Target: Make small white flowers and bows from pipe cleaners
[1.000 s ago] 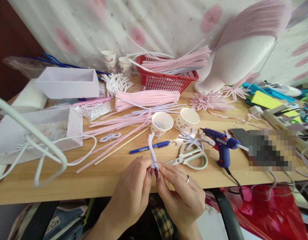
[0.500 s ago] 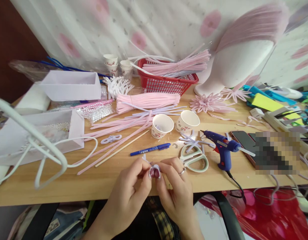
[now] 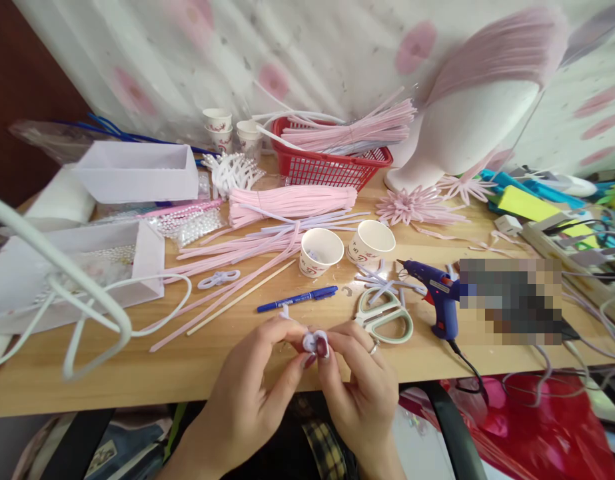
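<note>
My left hand [image 3: 252, 393] and my right hand [image 3: 360, 393] meet at the front edge of the wooden table [image 3: 137, 367]. Both pinch a pale lilac pipe cleaner [image 3: 314, 341] that is curled into a small loop between the fingertips. A short free end of it sticks out behind my left fingers. My right hand wears a ring. Just beyond the hands lie a blue pen [image 3: 297, 299] and pale green scissors [image 3: 384, 315].
Two paper cups [image 3: 320, 250] stand mid-table beside a blue glue gun [image 3: 434, 293] with its cord. Pink pipe cleaners [image 3: 292, 200] lie bundled and loose; more fill a red basket [image 3: 332, 170]. White boxes [image 3: 132, 170] sit left, a white head form [image 3: 467, 127] right.
The pipe cleaner stood upright a second ago; it has been bent down and curled into a small loop between my fingertips. Both hands have stayed at the table's front edge.
</note>
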Tool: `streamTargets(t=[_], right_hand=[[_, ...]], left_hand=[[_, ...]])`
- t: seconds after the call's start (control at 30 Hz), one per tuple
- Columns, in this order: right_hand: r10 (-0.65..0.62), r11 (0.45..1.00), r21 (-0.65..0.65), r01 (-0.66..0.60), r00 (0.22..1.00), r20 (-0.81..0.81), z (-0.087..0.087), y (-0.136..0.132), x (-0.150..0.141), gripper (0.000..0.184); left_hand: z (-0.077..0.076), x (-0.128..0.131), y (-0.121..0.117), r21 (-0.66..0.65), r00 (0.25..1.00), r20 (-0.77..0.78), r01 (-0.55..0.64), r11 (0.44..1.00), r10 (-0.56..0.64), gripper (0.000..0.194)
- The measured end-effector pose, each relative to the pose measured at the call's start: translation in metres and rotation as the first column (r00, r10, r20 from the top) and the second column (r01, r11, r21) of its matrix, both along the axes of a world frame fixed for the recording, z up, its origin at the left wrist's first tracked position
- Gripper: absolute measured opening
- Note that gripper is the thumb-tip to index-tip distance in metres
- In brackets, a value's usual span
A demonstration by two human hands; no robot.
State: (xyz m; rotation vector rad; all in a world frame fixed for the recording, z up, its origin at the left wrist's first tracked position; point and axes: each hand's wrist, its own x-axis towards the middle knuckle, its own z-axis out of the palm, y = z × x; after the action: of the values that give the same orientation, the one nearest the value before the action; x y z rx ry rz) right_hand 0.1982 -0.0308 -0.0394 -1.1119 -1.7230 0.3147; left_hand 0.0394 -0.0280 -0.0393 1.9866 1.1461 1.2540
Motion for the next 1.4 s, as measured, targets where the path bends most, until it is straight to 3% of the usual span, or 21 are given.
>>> streamTargets(t=[0.1,0.27,0.5,0.6,0.7,0.77,0.83,0.97,1.17,1.4], right_hand=[[0.01,1.0,0.018,-0.01,0.999,0.033,0.002,0.0,0.0,0.017],[0.014,0.999,0.044,-0.017,0.997,0.08,0.005,0.001,0.002,0.018],[0.045,0.996,0.077,-0.052,0.995,0.086,0.004,0.003,0.004,0.023],[0.037,0.996,0.081,-0.043,0.997,0.073,0.0,0.003,0.005,0.025],[0.032,0.999,0.04,-0.034,0.999,0.039,-0.004,0.002,0.004,0.031],[0.052,0.999,0.0,-0.052,0.999,-0.003,-0.006,0.0,0.002,0.036],[0.084,0.996,-0.034,-0.086,0.995,-0.052,-0.007,-0.003,0.0,0.038],[0.135,0.984,-0.092,-0.15,0.979,-0.153,-0.002,-0.004,-0.003,0.035],[0.147,0.973,-0.137,-0.187,0.954,-0.26,0.008,-0.002,-0.006,0.027],[0.157,0.932,-0.233,-0.278,0.888,-0.432,0.003,-0.002,-0.004,0.023]], left_hand=[[-0.002,-0.006,0.004,0.191,0.991,-0.131,0.013,0.981,0.012,0.017],[0.002,-0.014,0.011,0.416,0.929,-0.364,0.096,0.904,0.069,0.021],[0.011,-0.017,0.016,0.52,0.886,-0.449,0.154,0.84,0.116,0.024],[0.011,-0.013,0.012,0.431,0.932,-0.347,0.055,0.901,0.109,0.016],[0.009,-0.005,0.004,0.058,0.991,-0.073,-0.111,0.992,0.116,0.01],[0.007,0.001,-0.001,-0.156,0.992,0.081,-0.086,0.984,0.099,0.007],[0.005,0.004,-0.004,-0.229,0.984,0.144,-0.07,0.971,0.105,0.01],[0.004,0.003,-0.006,-0.191,0.991,0.082,-0.087,0.978,0.104,0.015],[0.004,-0.001,-0.003,-0.028,0.996,-0.035,-0.08,0.996,0.079,0.02],[0.004,-0.004,0.0,0.074,0.996,-0.077,-0.033,0.997,0.039,0.022]])
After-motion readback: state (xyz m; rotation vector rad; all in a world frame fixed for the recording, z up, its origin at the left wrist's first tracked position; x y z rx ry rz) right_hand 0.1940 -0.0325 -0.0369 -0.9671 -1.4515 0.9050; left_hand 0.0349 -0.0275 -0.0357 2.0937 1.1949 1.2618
